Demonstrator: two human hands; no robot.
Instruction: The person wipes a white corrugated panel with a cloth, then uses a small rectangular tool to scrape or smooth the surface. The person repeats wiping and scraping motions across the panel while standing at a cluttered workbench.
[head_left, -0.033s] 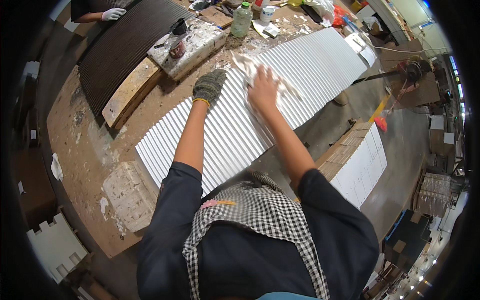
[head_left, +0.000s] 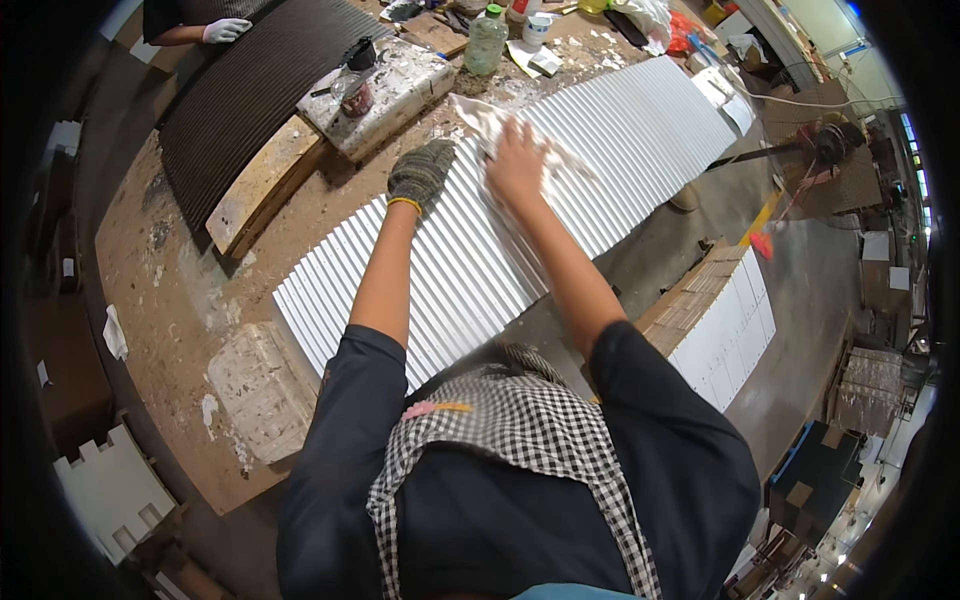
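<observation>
A long, pale, ribbed panel [head_left: 430, 270] lies slantwise across the worktable, its ribs running over its width. My left hand [head_left: 420, 175], in a dark grey knit glove with a yellow cuff, is at the panel's far edge. Its fingers look curled over that edge, though the fingertips are hidden. My bare right hand [head_left: 517, 165] presses a white cloth [head_left: 480, 116] with faint stains onto the ribs near the panel's middle. Part of the cloth shows beyond the fingers, and another part trails to the right.
Beyond the panel are a curved wooden block [head_left: 262, 185], a paint-spattered white block [head_left: 400, 90] and a green-capped bottle [head_left: 486, 45]. A dark ribbed panel [head_left: 250, 90] lies at far left, near another person's gloved hand [head_left: 226, 30]. Stacked boards [head_left: 720, 320] stand at right.
My right hand has slid slightly left and away from me along the panel, taking the cloth with it. My left hand stays at the panel's far edge.
</observation>
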